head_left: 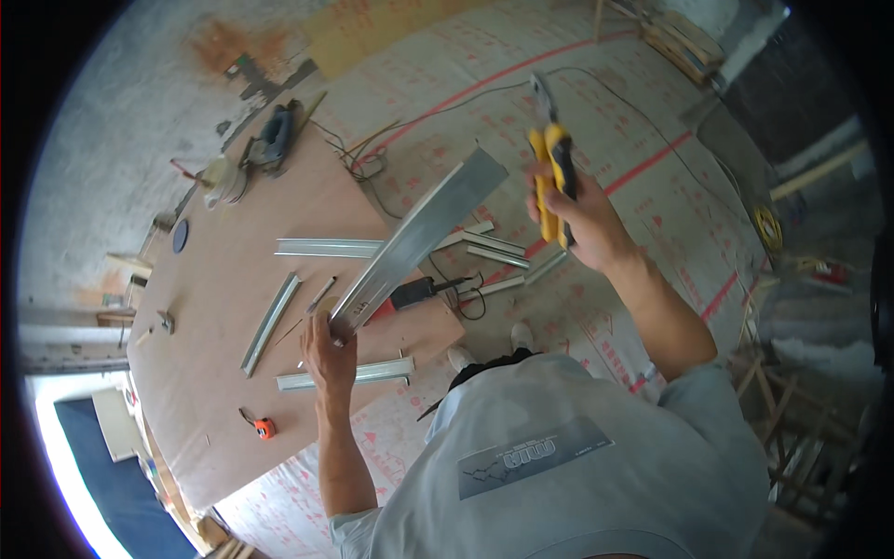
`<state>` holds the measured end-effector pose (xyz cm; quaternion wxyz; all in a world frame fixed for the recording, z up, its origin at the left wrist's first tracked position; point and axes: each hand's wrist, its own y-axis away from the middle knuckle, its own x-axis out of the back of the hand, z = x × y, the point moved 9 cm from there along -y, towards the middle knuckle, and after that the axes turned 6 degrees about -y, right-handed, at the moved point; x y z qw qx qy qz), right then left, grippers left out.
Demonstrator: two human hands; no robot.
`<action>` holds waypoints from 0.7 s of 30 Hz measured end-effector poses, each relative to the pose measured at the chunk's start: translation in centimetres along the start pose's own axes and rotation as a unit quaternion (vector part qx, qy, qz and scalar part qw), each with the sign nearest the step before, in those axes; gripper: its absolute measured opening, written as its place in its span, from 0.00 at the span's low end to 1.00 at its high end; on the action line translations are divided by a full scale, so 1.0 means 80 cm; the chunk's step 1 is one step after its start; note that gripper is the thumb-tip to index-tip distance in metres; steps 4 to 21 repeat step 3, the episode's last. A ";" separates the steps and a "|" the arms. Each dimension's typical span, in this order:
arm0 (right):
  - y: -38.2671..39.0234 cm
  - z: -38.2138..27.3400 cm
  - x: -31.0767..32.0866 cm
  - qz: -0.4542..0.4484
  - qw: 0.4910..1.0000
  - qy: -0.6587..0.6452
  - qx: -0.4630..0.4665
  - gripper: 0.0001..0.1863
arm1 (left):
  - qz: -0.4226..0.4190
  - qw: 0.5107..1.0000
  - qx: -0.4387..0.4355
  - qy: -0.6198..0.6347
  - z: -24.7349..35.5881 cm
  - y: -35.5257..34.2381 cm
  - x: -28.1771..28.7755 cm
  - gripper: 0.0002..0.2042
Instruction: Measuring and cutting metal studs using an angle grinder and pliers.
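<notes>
Above the brown worktop (233,279), your left hand (328,359) closes round a metal channel (419,233)'s near end, your right hand (582,219) clenches yellow snips (551,172); steady the channel before cutting.

Brown plywood board (233,391) on the sheeted floor (596,93). Strewn with metal channel pieces (270,321), an orange tape measure (264,428), a power tool (275,130).
</notes>
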<state>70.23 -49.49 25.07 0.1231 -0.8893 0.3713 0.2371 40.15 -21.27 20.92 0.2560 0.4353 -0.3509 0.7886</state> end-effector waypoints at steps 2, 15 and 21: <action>-0.017 0.000 0.000 -0.003 0.999 0.036 -0.012 0.26 | 0.000 0.992 -0.099 -0.072 0.028 -0.014 0.007 0.16; -0.021 0.003 -0.002 -0.026 0.997 0.071 -0.028 0.29 | -0.002 0.992 -0.104 -0.071 0.032 -0.018 0.004 0.16; -0.021 0.003 -0.002 -0.026 0.997 0.071 -0.028 0.29 | -0.002 0.992 -0.104 -0.071 0.032 -0.018 0.004 0.16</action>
